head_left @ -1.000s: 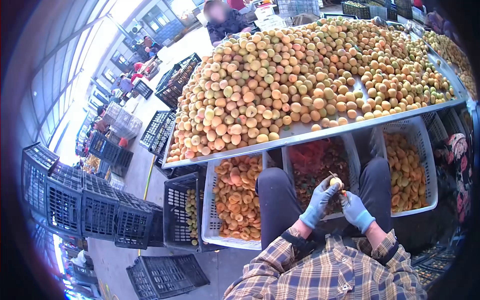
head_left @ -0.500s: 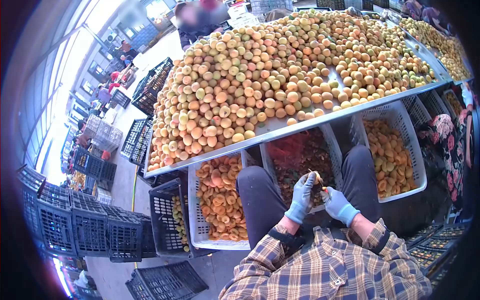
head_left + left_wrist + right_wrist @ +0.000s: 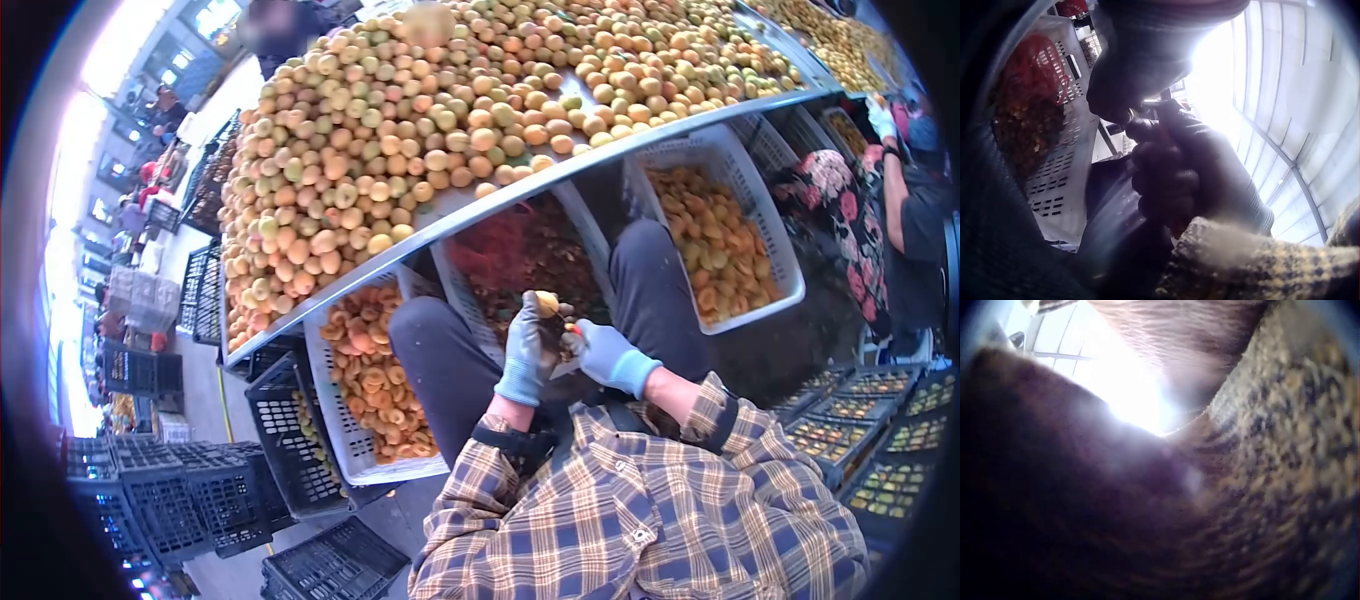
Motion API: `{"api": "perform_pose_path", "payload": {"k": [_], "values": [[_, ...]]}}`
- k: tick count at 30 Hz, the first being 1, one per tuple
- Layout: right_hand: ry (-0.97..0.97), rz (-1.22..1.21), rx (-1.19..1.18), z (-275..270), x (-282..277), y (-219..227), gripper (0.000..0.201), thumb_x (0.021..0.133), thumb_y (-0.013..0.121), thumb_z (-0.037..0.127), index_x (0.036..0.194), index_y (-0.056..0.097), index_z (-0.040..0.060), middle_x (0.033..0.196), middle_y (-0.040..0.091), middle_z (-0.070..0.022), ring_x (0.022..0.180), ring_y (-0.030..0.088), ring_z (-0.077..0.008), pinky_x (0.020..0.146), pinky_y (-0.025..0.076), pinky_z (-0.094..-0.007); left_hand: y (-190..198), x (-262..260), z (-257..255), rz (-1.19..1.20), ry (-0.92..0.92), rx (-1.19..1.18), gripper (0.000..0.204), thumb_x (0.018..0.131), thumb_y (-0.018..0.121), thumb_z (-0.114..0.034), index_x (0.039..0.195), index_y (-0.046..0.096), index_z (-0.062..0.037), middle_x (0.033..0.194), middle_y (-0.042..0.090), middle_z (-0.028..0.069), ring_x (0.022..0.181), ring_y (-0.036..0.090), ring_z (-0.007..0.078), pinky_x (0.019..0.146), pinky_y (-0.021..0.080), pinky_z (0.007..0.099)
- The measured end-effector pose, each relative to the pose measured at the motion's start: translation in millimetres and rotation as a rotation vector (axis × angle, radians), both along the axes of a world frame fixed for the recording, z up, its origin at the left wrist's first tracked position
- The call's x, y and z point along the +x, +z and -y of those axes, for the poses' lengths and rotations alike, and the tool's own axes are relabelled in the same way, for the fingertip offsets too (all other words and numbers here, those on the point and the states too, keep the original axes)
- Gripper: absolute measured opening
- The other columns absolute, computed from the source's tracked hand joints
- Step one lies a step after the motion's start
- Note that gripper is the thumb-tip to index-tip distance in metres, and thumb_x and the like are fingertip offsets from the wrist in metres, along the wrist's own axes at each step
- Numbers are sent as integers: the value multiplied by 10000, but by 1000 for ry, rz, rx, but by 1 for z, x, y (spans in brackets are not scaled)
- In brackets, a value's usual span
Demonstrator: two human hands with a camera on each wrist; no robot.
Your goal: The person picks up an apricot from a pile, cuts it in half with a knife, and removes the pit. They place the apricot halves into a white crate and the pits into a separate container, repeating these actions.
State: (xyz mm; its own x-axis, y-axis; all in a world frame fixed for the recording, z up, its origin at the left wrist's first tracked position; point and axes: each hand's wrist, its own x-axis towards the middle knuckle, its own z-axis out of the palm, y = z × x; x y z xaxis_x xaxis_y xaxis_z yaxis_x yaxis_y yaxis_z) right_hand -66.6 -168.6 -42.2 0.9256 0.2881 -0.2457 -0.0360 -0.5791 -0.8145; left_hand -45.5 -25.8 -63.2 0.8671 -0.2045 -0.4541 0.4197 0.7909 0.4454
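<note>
My gloved left hand [image 3: 527, 350] pinches a pale orange apricot [image 3: 547, 302] between thumb and fingers, above a crate of dark scraps [image 3: 550, 235]. Close beside it, my gloved right hand [image 3: 612, 357] has its fingers curled round a small tool with a red-orange part [image 3: 573, 328], its tip near the fruit. In the left wrist view the right hand [image 3: 1175, 162] is a dark fist round the tool's handle, next to the left hand [image 3: 1141, 62]. The right wrist view shows mostly sleeve [image 3: 1285, 444] and blurred glove.
A metal-edged table [image 3: 450, 222] heaped with whole apricots [image 3: 340, 160] stands in front. White crates of split apricots [image 3: 375, 380] [image 3: 715, 250] flank the knees. Black crates [image 3: 335, 560] lie at left; trays of fruit [image 3: 880, 480] and another person's flowered clothing [image 3: 828, 190] are at right.
The head view has swung, so the table and crates sit higher and further left. Both hands remain together at the fruit, which shows less than before between the left fingers.
</note>
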Motion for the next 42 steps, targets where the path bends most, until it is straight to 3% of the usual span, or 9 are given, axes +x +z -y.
{"api": "perform_pose_path", "payload": {"k": [4,8,12,17,22,25,29,34,42], "values": [[-8,-52,-89,-6,9,3,374,949,474,344,1068,556,-1,900,644,-267,878,611,-433,739,470,-492,-8,-8,2,89,-73,70,539,923,461,-549,1058,552,-36,967,609,128,896,595,249,831,496,377],[2,-54,-52,-6,14,-10,386,948,475,355,1065,568,-1,906,648,-261,888,618,-421,745,474,-481,-17,1,0,25,-116,34,602,915,444,-586,1048,551,-9,958,598,112,873,584,239,850,482,373],[80,18,-20,12,4,16,341,926,525,360,1004,607,39,879,645,-254,879,614,-422,735,478,-472,-36,9,-10,30,100,29,577,913,486,-559,969,589,6,882,620,126,842,592,272,801,487,392],[-41,275,-40,21,11,50,425,856,631,411,1130,520,105,853,657,-203,805,636,-403,690,502,-469,-1,-2,-4,58,-108,-59,467,973,438,-453,1070,578,-17,976,651,115,888,628,234,827,508,359],[143,285,-110,22,22,51,499,772,738,320,1181,541,114,934,657,-188,862,644,-371,723,523,-404,19,-10,-5,172,-406,12,444,969,464,-434,1191,535,-56,1054,628,62,907,630,166,787,537,319],[151,305,-4,27,21,47,485,775,745,273,1171,549,71,944,655,-195,861,652,-362,732,528,-383,25,-16,-4,179,-399,114,388,971,490,-399,1123,567,-51,945,631,25,776,610,94,664,515,232],[156,382,52,25,20,40,409,813,704,306,1120,554,82,868,661,-168,780,646,-372,674,520,-419,47,-20,2,164,-317,141,340,983,483,-349,1088,582,-41,941,620,22,781,591,85,686,511,239],[33,551,81,8,15,24,369,840,666,289,1112,561,63,852,653,-178,762,643,-371,622,521,-414,30,-19,13,38,-178,125,324,1000,445,-323,1075,592,-45,933,601,6,789,567,92,703,489,241],[-92,593,100,-14,16,13,225,882,606,249,1003,592,60,811,646,-196,739,630,-392,597,509,-416,-13,-19,15,242,18,413,321,1010,394,-278,971,602,-37,843,584,-12,768,530,67,692,439,224]]}}
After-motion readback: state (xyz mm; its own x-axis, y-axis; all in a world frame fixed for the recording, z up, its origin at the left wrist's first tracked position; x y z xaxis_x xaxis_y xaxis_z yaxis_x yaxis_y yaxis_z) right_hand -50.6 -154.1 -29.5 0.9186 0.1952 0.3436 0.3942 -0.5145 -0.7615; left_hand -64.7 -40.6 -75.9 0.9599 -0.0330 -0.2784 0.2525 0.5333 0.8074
